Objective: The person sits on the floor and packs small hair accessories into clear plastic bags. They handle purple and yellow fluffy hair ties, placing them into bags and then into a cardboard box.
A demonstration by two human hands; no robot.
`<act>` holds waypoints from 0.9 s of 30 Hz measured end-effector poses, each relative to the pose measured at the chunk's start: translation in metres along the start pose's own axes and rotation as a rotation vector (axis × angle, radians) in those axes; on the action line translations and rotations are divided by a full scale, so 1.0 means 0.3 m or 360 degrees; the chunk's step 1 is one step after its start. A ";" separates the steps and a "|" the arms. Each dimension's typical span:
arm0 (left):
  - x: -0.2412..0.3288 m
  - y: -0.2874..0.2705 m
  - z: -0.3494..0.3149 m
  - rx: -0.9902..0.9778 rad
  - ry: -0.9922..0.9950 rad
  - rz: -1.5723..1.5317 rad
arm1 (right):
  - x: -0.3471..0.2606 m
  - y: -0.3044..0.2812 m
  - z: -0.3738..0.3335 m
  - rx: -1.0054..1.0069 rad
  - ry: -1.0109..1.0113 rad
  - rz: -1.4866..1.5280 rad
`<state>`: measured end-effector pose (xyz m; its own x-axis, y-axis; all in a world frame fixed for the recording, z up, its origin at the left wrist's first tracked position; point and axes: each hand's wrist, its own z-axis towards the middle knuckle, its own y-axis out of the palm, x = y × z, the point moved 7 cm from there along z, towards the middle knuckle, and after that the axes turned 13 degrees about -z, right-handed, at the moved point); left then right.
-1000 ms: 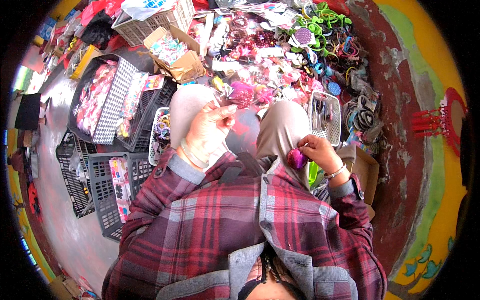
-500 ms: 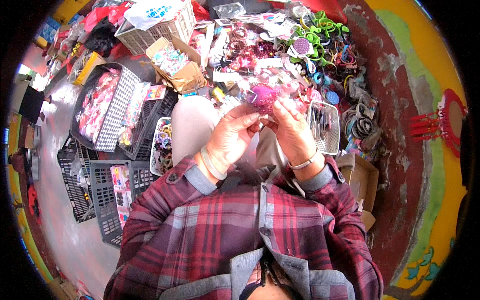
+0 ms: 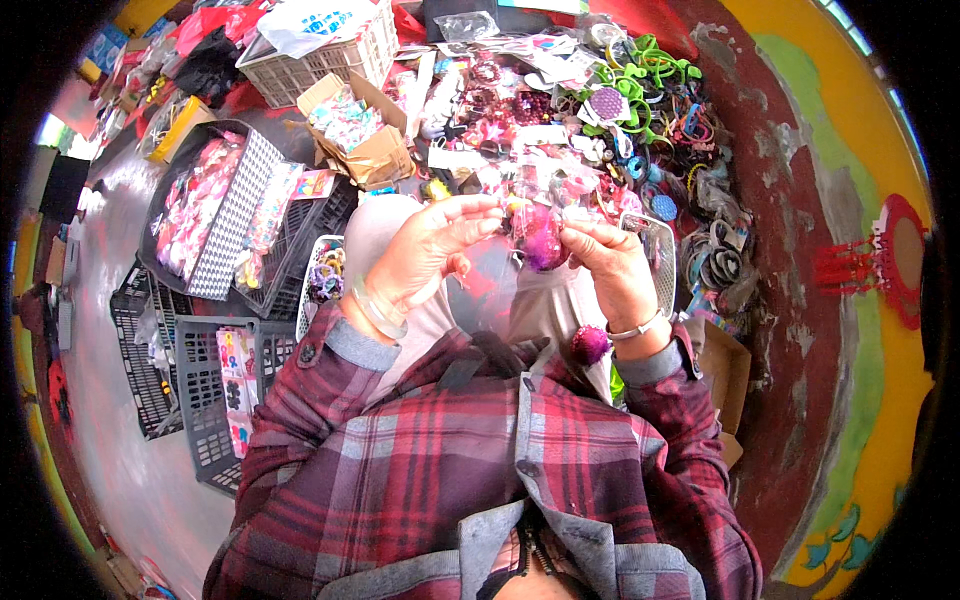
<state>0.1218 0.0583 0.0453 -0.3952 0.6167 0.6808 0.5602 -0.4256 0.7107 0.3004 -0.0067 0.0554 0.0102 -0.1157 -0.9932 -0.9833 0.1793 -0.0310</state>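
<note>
A fluffy magenta pom-pom (image 3: 541, 240) hangs between my hands above my knees, with shiny clear plastic about its top. My left hand (image 3: 425, 255) pinches the plastic's left edge between thumb and fingertips. On the other side my right hand (image 3: 622, 272) grips the pom-pom's right edge, fingers closed. What fastens the pom-pom is too blurred to make out. Below my right wrist, at my lap, a second, darker magenta pom-pom (image 3: 590, 345) shows, with a bit of bright green under it.
A heap of hair accessories (image 3: 510, 120) spreads ahead, with green headbands (image 3: 655, 70) at its right. A white basket (image 3: 652, 226) stands beyond my right hand. To the left are an open cardboard box (image 3: 390, 160), a lined black crate (image 3: 235, 220) and a grey crate (image 3: 205, 420).
My hands have moved apart, the left one outward to the left. The pom-pom has dropped a little toward me. The darker pom-pom by my right wrist has come into view.
</note>
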 end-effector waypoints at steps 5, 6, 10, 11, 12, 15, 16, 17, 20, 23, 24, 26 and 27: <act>-0.017 0.056 -0.001 0.0134 -0.0117 -0.0140 | -0.009 0.054 -0.014 -0.0017 -0.0071 -0.0094; -0.022 0.061 0.002 0.0146 -0.0096 -0.0207 | -0.013 0.055 -0.016 0.0003 -0.0094 -0.0109; -0.045 0.076 0.014 0.0125 -0.0039 -0.0395 | -0.001 0.039 -0.019 0.0108 -0.0095 -0.0010; -0.049 0.080 0.018 0.0101 -0.0031 -0.0421 | 0.004 0.032 -0.019 0.0136 -0.0106 -0.0046; -0.050 0.084 0.016 0.0097 -0.0019 -0.0454 | 0.010 0.026 -0.020 0.0159 -0.0116 -0.0082; -0.061 0.097 0.008 0.0099 0.0000 -0.0489 | 0.002 0.018 -0.028 0.0234 -0.0180 -0.0124; -0.067 0.097 0.007 0.0108 -0.0006 -0.0460 | -0.003 0.017 -0.030 0.0261 -0.0207 -0.0127; -0.074 0.099 0.006 0.0118 -0.0012 -0.0430 | -0.016 0.016 -0.034 0.0303 -0.0246 -0.0165; -0.083 0.103 -0.004 0.0183 0.0056 -0.0254 | -0.048 0.017 -0.039 0.0409 -0.0372 -0.0265; -0.099 0.081 0.007 0.0194 0.0063 -0.0182 | -0.057 0.018 -0.040 0.0453 -0.0452 -0.0325; -0.098 0.081 0.007 0.0198 0.0052 -0.0188 | -0.057 0.018 -0.041 0.0454 -0.0441 -0.0335; -0.092 0.084 0.004 0.0207 0.0032 -0.0200 | -0.069 0.018 -0.044 0.0479 -0.0538 -0.0453; -0.085 0.084 0.004 0.0215 0.0075 -0.0202 | -0.077 0.017 -0.046 0.0503 -0.0645 -0.0561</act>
<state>0.1469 0.0327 0.0458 -0.5008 0.6268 0.5969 0.5952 -0.2513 0.7633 0.2925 -0.0165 0.0798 0.4533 0.1482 -0.8790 -0.8076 0.4857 -0.3346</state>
